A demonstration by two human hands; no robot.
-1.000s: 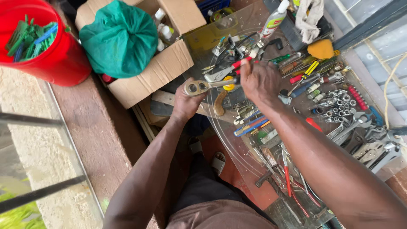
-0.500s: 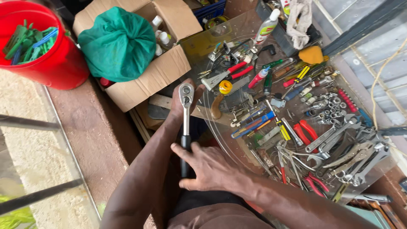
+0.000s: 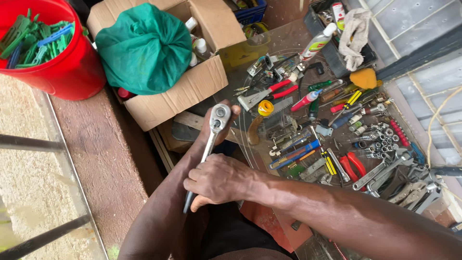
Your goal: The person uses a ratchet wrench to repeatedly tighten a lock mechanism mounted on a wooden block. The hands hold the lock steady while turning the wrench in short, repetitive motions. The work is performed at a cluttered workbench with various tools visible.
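Ratchet wrench [image 3: 211,139] gripped by both hands' fingers [image 3: 202,174].

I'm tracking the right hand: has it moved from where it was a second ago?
Yes. The right hand has left the tools on the glass table and come back toward the body, now gripping the ratchet wrench handle.

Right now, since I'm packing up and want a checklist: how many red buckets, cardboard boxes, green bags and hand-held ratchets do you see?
Red bucket: 1
Cardboard box: 1
Green bag: 1
Ratchet, head in the left hand, handle in the right hand: 1
Total: 4
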